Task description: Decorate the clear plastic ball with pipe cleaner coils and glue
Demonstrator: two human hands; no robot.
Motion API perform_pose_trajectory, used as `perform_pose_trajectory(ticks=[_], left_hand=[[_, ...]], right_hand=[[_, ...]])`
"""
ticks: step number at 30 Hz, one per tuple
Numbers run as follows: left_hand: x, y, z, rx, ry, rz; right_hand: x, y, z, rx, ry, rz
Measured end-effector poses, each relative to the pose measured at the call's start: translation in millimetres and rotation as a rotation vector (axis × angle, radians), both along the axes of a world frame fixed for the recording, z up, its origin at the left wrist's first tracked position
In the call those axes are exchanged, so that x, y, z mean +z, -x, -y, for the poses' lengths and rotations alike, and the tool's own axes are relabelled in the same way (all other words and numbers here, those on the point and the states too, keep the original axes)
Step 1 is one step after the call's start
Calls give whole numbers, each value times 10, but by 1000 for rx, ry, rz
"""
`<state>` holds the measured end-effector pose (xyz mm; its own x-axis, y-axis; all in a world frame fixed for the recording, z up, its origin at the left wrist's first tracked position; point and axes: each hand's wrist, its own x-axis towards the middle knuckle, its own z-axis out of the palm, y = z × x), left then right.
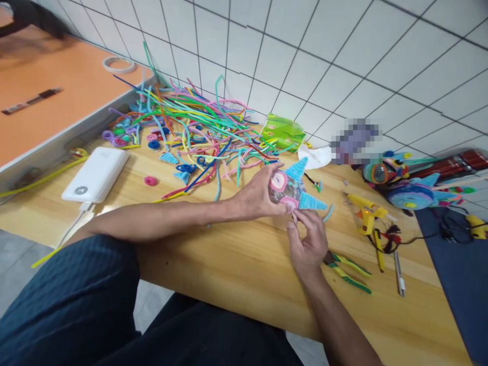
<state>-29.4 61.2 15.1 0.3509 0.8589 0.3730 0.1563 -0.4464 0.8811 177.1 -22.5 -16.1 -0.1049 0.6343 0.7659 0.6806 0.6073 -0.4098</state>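
Observation:
My left hand [263, 190] is wrapped round a clear rounded craft body [284, 192] above the wooden table. Two light-blue pipe-cleaner fins [310, 201] stick out from its right side, and pink coiled rings [279, 181] sit on its surface. At the lower edge of this craft piece, my right hand [309, 236] pinches a thin pink pipe cleaner [294, 216] between thumb and fingers. Green-and-yellow pliers [348, 272] lie just right of my right wrist. A short blue pipe cleaner [328, 212] rests close by.
A heap of coloured pipe cleaners [198, 122] spreads along the tiled wall. A white power bank [95, 175] with a cable lies left. On the right are a yellow glue gun [366, 213], a utility knife [399, 274] and finished craft figures [409, 195]. A green packet [282, 133] stands at the back.

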Motion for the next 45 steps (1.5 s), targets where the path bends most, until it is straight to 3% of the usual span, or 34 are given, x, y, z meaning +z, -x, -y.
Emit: perform_pose_trajectory(ticks=[3, 6, 11, 19, 33, 38, 45], left_hand=[[-35, 4, -69, -72, 294, 33], [-103, -1, -124, -77, 453, 22], [-146, 7, -139, -105, 524, 30], [-42, 16, -104, -139, 622, 30], [-13, 1, -58, -138, 638, 43], [30, 34, -39, -117, 608, -51], [-37, 87, -121, -128, 498, -142]], right_hand=[[64, 28, -7, -37, 10, 32], [85, 28, -16, -43, 1, 44], [80, -1, -19, -48, 13, 56], [65, -3, -2, -58, 57, 84], [62, 11, -29, -17, 14, 96], [44, 8, -34, -27, 35, 102], [42, -4, -39, -60, 91, 92]])
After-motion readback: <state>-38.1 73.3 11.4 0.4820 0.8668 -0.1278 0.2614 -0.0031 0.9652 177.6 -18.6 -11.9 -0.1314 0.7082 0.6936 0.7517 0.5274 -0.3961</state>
